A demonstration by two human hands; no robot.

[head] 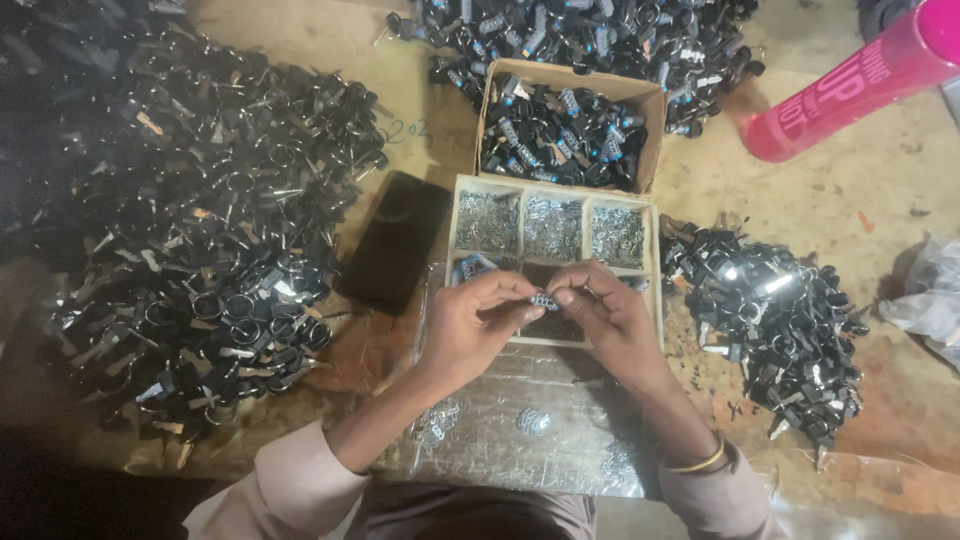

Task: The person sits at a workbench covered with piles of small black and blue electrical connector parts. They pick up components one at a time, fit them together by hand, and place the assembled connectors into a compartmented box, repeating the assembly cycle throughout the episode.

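left hand point(478, 315) and right hand point(600, 312) both pinch one small metal part point(544, 299) over the divided tray point(655, 290); best kept low, grip firm.

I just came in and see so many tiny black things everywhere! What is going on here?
A person's left hand and right hand pinch one small metal part between their fingertips, above a wooden tray with compartments of shiny little bits. Big piles of black pieces lie on both sides, a cardboard box holds more, and a dark phone rests beside the tray.
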